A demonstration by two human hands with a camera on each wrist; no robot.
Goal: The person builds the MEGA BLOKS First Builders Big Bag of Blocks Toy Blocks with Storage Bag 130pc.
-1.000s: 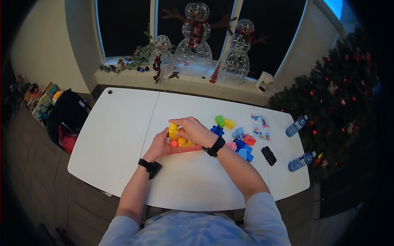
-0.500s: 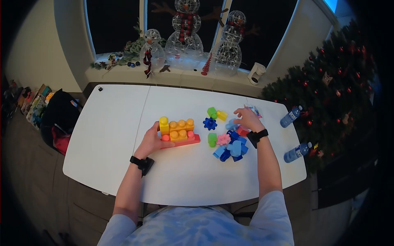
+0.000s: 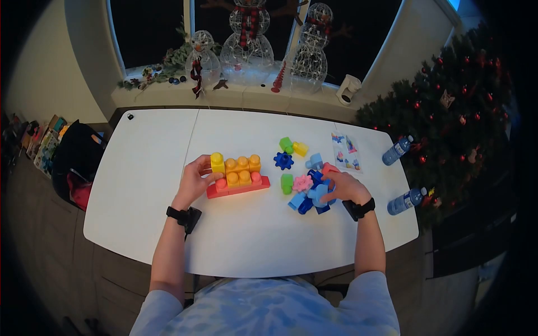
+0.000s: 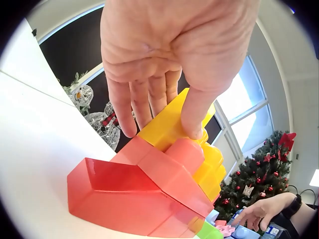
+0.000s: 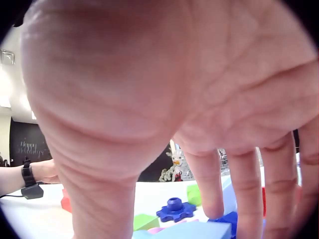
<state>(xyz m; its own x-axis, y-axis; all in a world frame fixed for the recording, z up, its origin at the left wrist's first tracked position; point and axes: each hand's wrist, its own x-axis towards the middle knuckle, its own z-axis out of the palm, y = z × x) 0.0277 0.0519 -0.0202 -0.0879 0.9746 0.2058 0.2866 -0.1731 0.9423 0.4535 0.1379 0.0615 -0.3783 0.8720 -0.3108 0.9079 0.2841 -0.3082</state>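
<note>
On the table stands a block build, with a long red base [image 3: 238, 189], orange blocks [image 3: 242, 164] in rows and a tall yellow block [image 3: 217, 163] at its left end. My left hand [image 3: 194, 180] holds that end; in the left wrist view the thumb lies against the yellow block [image 4: 166, 122], the fingers on its far side. My right hand [image 3: 348, 189] hovers palm down, fingers spread, at the right side of a pile of blue blocks [image 3: 318, 193]. Part of a red block [image 3: 330, 168] shows beside its fingers. A pink gear [image 3: 303, 183] lies left of the pile.
Behind the pile are a blue gear [image 3: 283, 161], a green block [image 3: 286, 144], a yellow block [image 3: 300, 149] and a printed sheet [image 3: 347, 152]. Two water bottles [image 3: 398, 150] lie by the table's right edge. A small black item [image 3: 130, 116] sits at the far left corner.
My right hand has left the build and moved right to the loose blocks, lately coming nearer to me over the pile. My left hand stays at the build's left end.
</note>
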